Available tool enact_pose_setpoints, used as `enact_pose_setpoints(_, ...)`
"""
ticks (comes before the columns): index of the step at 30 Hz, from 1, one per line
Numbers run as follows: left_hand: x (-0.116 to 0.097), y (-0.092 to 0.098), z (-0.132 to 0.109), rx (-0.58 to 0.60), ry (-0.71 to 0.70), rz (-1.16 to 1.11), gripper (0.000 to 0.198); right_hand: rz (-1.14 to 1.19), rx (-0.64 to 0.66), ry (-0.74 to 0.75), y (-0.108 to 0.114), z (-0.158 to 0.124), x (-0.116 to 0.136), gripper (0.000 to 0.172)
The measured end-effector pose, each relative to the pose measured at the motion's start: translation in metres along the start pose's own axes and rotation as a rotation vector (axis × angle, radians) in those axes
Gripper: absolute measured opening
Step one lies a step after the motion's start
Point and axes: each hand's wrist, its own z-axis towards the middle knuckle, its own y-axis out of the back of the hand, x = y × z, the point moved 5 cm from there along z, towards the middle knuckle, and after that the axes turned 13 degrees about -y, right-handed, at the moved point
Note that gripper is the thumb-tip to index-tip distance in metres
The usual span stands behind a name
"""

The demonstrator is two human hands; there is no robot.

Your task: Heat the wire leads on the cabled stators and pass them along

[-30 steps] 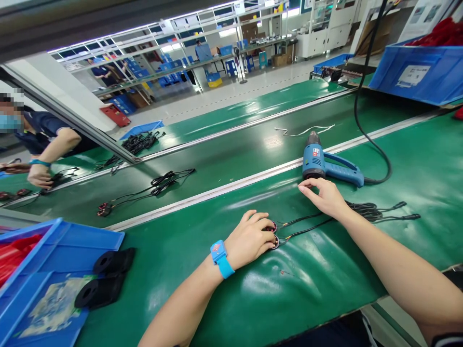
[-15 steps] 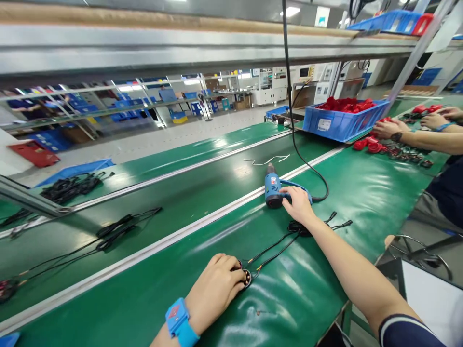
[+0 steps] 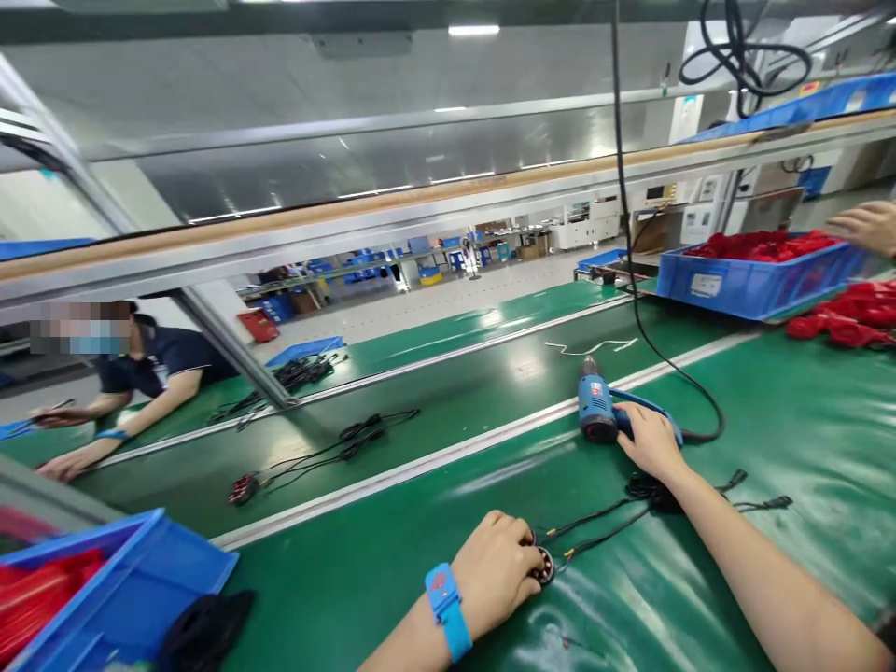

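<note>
My left hand [image 3: 496,571], with a blue wrist strap [image 3: 448,611], curls over a small round dark part with a ring of copper-coloured segments [image 3: 543,566]. The hand covers most of the part. Two black cables [image 3: 603,539] with orange-yellow wire ends run from it to a coiled bundle [image 3: 658,492], partly behind my right forearm. My right hand [image 3: 651,437] grips the handle of a blue heat gun [image 3: 597,407], which lies on the green bench [image 3: 392,579] with its nozzle pointing away. The gun's black cord [image 3: 710,431] loops right and rises overhead.
A blue bin of red parts [image 3: 728,280] stands at the back right, a co-worker's hand [image 3: 868,227] beside it. Another blue bin [image 3: 133,579] sits front left. Cabled parts [image 3: 364,431] lie in the sunken middle lane. A person [image 3: 161,364] works at far left.
The camera view has swung left and up, bringing the left bin and a person into sight. My hands keep their places on the round part and the heat gun.
</note>
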Motion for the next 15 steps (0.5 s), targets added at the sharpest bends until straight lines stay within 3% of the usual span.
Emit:
enact_pose_setpoints(8, 0.004, -0.015, 0.005, -0.026, -0.044, 0.118, 0.033, -0.08, -0.063, 0.086, -0.017, 0.008, -0.021, 0.048)
enact_pose_setpoints(15, 0.003, -0.016, 0.01, -0.063, -0.069, 0.185, 0.035, -0.105, -0.08, 0.117, -0.038, 0.021, -0.053, 0.049)
